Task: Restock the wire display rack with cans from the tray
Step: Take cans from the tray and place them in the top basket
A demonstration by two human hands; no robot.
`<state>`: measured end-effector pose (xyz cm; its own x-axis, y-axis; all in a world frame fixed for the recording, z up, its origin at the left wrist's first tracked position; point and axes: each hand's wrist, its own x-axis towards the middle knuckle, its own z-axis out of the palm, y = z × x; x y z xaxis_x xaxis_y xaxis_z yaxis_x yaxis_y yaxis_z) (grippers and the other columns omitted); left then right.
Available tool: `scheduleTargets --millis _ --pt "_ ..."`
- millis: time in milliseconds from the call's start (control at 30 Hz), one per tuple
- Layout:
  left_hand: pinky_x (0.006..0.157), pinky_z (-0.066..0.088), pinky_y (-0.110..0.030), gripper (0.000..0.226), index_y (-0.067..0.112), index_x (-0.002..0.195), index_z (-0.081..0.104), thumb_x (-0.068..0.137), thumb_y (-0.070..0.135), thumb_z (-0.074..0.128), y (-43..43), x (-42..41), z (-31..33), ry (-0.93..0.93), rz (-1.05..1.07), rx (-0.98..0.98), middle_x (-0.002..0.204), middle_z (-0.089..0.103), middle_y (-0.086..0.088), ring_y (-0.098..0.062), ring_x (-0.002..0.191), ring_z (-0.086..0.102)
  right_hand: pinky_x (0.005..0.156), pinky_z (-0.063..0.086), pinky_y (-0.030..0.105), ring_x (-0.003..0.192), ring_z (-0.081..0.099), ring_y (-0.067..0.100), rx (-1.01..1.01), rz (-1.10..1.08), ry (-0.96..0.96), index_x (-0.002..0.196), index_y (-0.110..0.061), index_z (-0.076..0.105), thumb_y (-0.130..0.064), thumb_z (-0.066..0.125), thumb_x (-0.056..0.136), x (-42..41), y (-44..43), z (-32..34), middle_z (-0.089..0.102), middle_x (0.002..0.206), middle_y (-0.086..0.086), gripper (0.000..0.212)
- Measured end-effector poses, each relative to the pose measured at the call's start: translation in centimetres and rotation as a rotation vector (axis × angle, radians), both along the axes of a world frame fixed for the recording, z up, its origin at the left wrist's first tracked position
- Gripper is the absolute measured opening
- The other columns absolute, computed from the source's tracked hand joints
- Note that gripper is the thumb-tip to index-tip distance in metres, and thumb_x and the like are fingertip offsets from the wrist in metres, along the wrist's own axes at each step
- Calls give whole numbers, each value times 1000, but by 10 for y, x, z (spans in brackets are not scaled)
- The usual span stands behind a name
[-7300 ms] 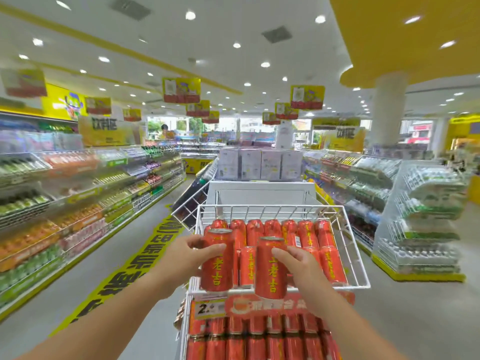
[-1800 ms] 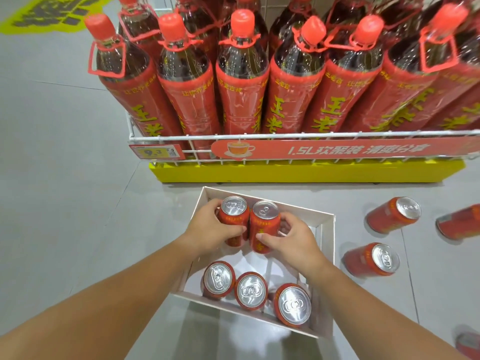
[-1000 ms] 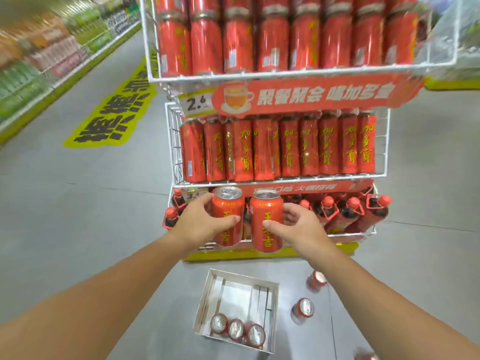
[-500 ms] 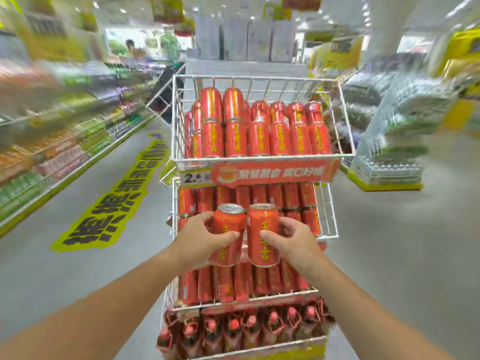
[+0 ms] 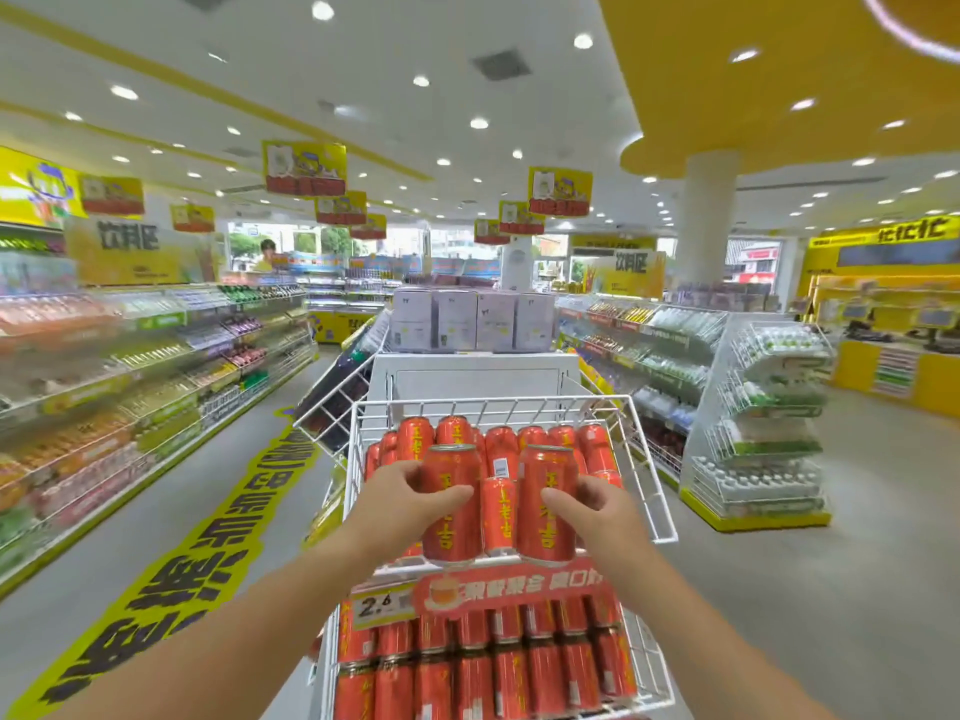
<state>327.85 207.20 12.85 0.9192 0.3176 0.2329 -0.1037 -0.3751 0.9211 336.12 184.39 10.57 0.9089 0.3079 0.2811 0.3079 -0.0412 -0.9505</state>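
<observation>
The head view looks down at two bare hands in a shop aisle. The left hand [image 5: 402,493] is wrapped around a red can [image 5: 451,506], with the thumb across its front. The right hand [image 5: 597,506] grips a second red can [image 5: 545,504] the same way. Both cans stand upright, held side by side at the front edge of the top basket of the white wire rack [image 5: 657,491]. A third can [image 5: 500,517] in the basket shows in the gap between them. More red cans [image 5: 501,444] stand in rows behind, filling the back of the basket. Below the front edge hangs a red sign strip [image 5: 511,589] with a price tag [image 5: 382,608] beside it. Under that, a lower shelf is packed with more cans [image 5: 483,667]. The tray cannot be seen.
</observation>
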Motion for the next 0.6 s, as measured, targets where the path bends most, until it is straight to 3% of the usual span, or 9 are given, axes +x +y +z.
scheduleTargets --millis 133,267,400,533,600 --pt "82 62 -45 39 20 89 79 63 50 86 -3 43 18 16 24 9 85 79 -2 -24 82 76 62 50 20 71 72 9 9 15 -29 93 -18 75 -26 75 88 49 -6 18 77 77 -5 10" --pt "70 59 -34 27 18 82 75 73 41 86 -13 94 26 1 125 22 80 79 -2 -21 76 75 47 43 10 56 64 3 11 24 -38 87 -12 73 -17 73 90 114 -9 27 71 65 -8 6" --pt "50 47 -13 24 17 73 73 75 38 84 -21 146 29 -2 219 33 59 70 7 1 47 59 56 47 14 68 69 6 -27 72 -40 97 -13 73 -25 76 88 179 -5 26 76 82 -1 15" --pt "56 47 -23 35 14 75 74 69 47 85 -20 190 25 38 290 38 59 68 8 -5 51 58 57 51 15 78 72 6 -58 106 -30 105 -24 66 -31 78 86 222 9 23 75 96 -4 24" --pt "55 44 -23 35 15 73 72 69 47 84 -18 205 22 70 339 72 60 68 6 -8 56 60 64 54 22 83 74 8 -94 103 -25 107 -24 65 -34 81 82 239 18 16 76 99 -3 32"
